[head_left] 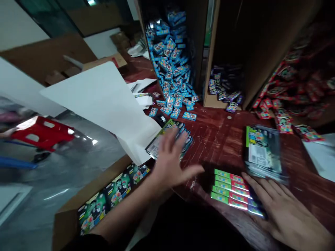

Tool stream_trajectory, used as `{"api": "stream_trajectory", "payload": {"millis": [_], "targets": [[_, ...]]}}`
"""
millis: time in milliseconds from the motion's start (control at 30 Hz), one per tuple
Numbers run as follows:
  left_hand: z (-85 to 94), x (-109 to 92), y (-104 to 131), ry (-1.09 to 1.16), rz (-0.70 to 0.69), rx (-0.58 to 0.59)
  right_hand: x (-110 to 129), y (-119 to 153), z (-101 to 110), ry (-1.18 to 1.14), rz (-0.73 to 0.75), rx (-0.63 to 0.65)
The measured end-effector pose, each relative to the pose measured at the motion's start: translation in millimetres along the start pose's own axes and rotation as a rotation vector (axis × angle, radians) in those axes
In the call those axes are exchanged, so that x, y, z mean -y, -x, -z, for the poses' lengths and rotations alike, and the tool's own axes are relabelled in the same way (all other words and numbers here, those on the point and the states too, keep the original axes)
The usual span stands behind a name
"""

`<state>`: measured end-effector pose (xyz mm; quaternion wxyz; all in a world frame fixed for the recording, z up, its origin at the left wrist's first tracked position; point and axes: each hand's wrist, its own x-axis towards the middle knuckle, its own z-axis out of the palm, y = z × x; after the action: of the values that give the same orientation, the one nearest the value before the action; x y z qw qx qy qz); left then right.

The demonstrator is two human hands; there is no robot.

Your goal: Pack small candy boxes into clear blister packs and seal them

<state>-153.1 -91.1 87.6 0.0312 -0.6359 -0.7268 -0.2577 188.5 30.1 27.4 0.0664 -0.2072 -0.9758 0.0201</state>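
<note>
My left hand (170,162), fingers spread, is over a dark printed packet (154,146) at the table's left edge; whether it touches the packet I cannot tell. Beside my right hand (277,200) lies a block of small candy boxes (230,190) in green, red and blue-purple rows. The right hand's fingers lie stretched along the block's right side. Just beyond them rests a stack of flat plastic packets (261,150) with a white label and a green strip.
Upright cartons spill blue packets (174,76), purple packets (225,90) and red packets (285,115) onto the dark red table (214,136). An open carton (65,212) of printed packs stands at lower left, below a white sheet (102,101). A red stool (39,132) is on the floor.
</note>
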Motion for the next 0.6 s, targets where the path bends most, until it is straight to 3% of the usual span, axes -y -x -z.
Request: {"api": "stream_trajectory", "payload": {"millis": [33, 100, 167, 233, 367, 467, 533, 600], "targets": [[13.2, 16, -5, -0.099, 0.158, -0.020, 1, 0, 0, -0.001, 0.007, -0.002], [30.3, 47, -13, -0.148, 0.346, 0.116, 5, -1, 3, -0.011, 0.024, 0.002], [39.8, 70, -19, -0.081, 0.362, 0.258, 10, -2, 10, -0.026, 0.031, -0.010], [50.0, 78, -23, -0.030, 0.291, 0.246, 16, -2, 18, -0.045, 0.017, -0.031], [75.7, 54, -28, -0.057, 0.123, 0.050, 30, 3, 39, -0.099, 0.040, -0.044], [73.7, 17, -32, 0.066, 0.014, 0.061, 38, 5, 50, -0.138, 0.080, 0.003], [53.3, -8, -31, 0.272, -0.046, 0.201, 40, 7, 54, -0.149, 0.073, 0.032], [20.2, -28, -30, 0.547, -0.089, 0.504, 41, 11, 53, -0.148, 0.062, 0.042]]}}
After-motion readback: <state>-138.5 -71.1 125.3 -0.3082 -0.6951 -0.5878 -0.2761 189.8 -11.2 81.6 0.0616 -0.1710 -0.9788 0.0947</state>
